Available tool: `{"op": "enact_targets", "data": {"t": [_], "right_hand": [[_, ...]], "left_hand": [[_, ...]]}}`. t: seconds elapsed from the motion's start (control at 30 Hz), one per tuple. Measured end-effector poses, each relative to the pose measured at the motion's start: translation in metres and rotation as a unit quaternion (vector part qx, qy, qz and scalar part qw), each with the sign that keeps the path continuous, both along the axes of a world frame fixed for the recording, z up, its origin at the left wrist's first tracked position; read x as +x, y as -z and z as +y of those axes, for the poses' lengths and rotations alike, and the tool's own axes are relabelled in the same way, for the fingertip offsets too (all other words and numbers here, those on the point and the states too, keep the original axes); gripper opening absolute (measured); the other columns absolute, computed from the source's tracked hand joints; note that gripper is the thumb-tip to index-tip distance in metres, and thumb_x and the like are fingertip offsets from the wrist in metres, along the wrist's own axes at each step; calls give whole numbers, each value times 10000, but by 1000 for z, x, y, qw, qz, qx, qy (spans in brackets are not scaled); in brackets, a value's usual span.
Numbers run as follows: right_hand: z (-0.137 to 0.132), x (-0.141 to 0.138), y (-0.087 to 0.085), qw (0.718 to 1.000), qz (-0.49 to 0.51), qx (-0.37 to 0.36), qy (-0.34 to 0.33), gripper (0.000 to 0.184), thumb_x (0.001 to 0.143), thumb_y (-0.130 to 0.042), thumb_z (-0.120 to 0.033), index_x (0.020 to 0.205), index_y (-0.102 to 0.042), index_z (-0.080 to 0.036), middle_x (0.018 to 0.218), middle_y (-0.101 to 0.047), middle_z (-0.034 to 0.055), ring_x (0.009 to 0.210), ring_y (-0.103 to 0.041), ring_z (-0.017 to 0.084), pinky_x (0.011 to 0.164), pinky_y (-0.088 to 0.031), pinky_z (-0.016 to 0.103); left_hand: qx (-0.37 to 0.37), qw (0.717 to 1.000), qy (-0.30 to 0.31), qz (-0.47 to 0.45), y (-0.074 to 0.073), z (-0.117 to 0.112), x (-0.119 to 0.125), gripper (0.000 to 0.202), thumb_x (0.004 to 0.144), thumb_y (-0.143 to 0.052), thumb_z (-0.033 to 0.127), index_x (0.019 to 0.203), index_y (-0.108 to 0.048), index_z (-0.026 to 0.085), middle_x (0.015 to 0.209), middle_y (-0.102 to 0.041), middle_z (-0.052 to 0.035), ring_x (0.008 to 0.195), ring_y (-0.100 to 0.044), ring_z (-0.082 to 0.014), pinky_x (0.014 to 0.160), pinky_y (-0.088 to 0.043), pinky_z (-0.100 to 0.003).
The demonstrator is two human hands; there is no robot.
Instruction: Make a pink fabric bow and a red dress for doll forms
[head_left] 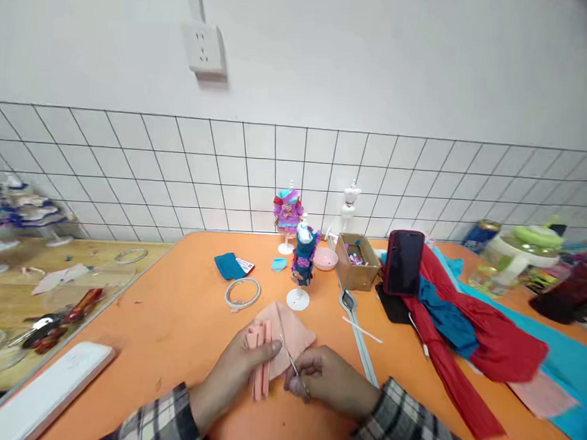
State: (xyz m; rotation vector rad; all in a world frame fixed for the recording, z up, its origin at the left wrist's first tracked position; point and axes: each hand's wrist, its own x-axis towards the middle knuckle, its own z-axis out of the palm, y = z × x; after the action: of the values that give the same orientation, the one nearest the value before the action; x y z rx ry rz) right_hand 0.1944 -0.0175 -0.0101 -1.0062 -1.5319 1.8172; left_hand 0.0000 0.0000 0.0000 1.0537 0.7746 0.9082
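Folded peach fabric point(260, 355) is gripped in my left hand point(241, 367), its thumb pressed on the pleated strip. A wider peach piece point(295, 333) spreads out behind and to the right of the strip. My right hand point(325, 380) is closed around a small pair of scissors point(291, 360), whose blades point up and left over the peach cloth. Just beyond the cloth stands a small dress form in a dark teal and purple outfit point(303, 256). A roll of narrow white cord point(242, 293) lies to the left of it.
A dress form in purple point(288, 213) and a bare white one point(349, 203) stand near the wall. A pink bowl point(325, 259), cardboard box point(357, 265), propped phone point(403, 264) and red fabric point(493, 326) lie to the right. A white box point(52, 391) sits at left.
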Motion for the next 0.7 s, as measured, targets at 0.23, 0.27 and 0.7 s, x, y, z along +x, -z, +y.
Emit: {"op": "enact_targets", "data": {"t": [0.23, 0.27, 0.7], "right_hand": [[0, -2, -8, 999, 8, -22, -23, 293, 674, -713, -396, 752, -628, -127, 636, -526, -30, 609, -468, 84, 591, -348, 211], [0, -2, -9, 999, 7, -21, -26, 290, 677, -710, -394, 751, -623, -127, 643, -527, -29, 613, -463, 83, 590, -342, 209], [1, 1, 3, 1000, 1, -25, -5, 356, 657, -776, -409, 809, -697, -97, 599, -553, -22, 554, -465, 81, 569, -348, 219]], "left_hand": [[-10, 1000, -18, 11, 7, 1, -1, 267, 788, -729, 355, 915, -645, 136, 798, -700, -71, 711, -651, -201, 696, -499, -307], [-6, 1000, -16, 20, 7, 1, -1, 271, 784, -731, 370, 888, -641, 136, 770, -692, -65, 684, -643, -195, 669, -495, -301], [43, 995, -28, 82, -4, -2, 1, 315, 724, -767, 408, 825, -620, 149, 709, -646, -17, 638, -577, -150, 626, -460, -253]]}}
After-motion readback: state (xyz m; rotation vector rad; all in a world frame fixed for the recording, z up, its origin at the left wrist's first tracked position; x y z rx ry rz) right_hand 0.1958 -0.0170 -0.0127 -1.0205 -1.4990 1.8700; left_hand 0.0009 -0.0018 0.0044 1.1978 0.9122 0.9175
